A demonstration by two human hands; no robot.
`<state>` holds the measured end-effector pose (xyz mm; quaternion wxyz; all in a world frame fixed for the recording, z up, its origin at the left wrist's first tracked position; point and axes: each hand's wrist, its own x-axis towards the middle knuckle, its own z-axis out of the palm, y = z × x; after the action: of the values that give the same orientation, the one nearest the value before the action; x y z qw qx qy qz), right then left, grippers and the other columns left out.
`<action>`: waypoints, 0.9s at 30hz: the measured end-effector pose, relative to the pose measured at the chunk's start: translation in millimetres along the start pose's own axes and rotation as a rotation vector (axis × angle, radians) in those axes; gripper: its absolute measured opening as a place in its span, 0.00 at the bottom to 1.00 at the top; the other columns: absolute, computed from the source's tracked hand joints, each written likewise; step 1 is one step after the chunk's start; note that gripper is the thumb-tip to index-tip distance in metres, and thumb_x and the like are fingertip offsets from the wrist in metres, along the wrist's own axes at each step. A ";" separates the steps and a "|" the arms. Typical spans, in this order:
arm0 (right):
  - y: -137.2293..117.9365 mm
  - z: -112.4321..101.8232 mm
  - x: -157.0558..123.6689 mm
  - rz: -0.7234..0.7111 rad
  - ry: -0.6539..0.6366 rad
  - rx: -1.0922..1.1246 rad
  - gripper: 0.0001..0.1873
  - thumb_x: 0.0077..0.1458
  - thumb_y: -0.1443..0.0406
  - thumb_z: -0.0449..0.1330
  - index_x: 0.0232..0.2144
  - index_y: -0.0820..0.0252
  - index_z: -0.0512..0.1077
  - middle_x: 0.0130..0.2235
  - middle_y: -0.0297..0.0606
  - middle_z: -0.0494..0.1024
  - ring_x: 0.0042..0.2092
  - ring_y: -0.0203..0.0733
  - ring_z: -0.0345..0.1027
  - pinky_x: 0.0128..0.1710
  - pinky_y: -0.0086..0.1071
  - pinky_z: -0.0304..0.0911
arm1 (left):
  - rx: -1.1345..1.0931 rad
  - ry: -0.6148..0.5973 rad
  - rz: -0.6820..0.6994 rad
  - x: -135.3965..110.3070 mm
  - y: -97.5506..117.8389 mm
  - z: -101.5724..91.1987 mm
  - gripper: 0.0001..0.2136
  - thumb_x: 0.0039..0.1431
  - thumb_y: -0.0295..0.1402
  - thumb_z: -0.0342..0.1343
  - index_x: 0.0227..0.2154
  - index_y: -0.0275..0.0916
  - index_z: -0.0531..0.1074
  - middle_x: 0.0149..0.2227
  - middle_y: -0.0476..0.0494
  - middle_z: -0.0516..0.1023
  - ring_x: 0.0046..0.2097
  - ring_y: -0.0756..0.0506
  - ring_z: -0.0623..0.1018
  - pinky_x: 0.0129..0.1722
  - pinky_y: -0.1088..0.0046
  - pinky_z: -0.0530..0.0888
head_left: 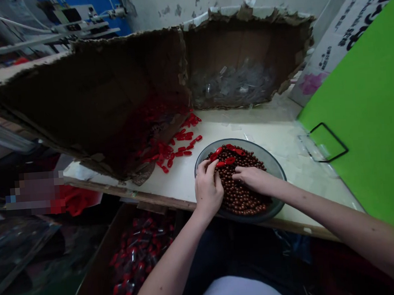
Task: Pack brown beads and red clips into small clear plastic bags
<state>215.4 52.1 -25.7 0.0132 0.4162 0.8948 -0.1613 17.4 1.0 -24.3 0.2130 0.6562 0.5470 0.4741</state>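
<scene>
Glossy brown beads fill a shallow grey bowl near the front edge of the table, with a few red plastic pieces lying on top. The left hand sits at the bowl's near side, its fingers bunched and dipped among the beads; whether they pinch anything, I cannot tell. The right hand lies flatter, fingers together on the beads, gripping nothing visible. With the bowl so near the edge, a knock from a forearm could tip it and send beads rolling down into the open carton below, which holds red-and-clear packets. Loose red pieces lie beside a torn cardboard box near the bowl and could get mixed in. A wall poster carries large dark characters, too skewed to read; no brand shows.
</scene>
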 end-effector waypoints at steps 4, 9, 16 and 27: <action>-8.3 4.5 -1.1 -0.016 0.017 0.142 0.09 0.53 0.72 0.56 0.36 0.58 0.72 0.37 0.37 0.75 0.38 0.39 0.70 0.38 0.30 0.62 | 0.023 -0.014 -0.015 -0.2 0.1 0.5 0.17 0.61 0.24 0.45 0.52 0.41 0.69 0.52 0.38 0.68 0.55 0.43 0.69 0.56 0.62 0.68; -3.9 -2.1 -11.3 0.091 0.093 0.848 0.12 0.51 0.60 0.63 0.37 0.59 0.71 0.38 0.36 0.78 0.40 0.41 0.72 0.45 0.36 0.65 | 0.002 -0.014 -0.036 -0.2 -1.2 0.3 0.18 0.61 0.24 0.45 0.51 0.40 0.69 0.52 0.38 0.68 0.55 0.43 0.69 0.56 0.63 0.68; -14.2 -8.8 -21.0 0.163 0.294 1.128 0.17 0.43 0.59 0.70 0.34 0.59 0.73 0.44 0.39 0.78 0.43 0.42 0.73 0.49 0.39 0.64 | -0.144 -0.013 -0.045 4.9 3.9 -4.0 0.15 0.59 0.25 0.50 0.48 0.40 0.72 0.49 0.39 0.71 0.54 0.44 0.71 0.57 0.62 0.67; -21.7 -19.8 -29.0 0.175 0.337 1.124 0.20 0.46 0.58 0.68 0.41 0.57 0.70 0.37 0.37 0.80 0.38 0.42 0.75 0.42 0.38 0.69 | -0.740 -0.364 -0.348 5.8 25.5 2.2 0.16 0.54 0.25 0.51 0.45 0.38 0.74 0.39 0.43 0.79 0.40 0.47 0.78 0.40 0.72 0.74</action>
<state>220.3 23.5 3.7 -0.3385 0.4513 0.6243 -0.5404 32.1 -1.0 -2.7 0.6028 0.5070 0.3963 0.4717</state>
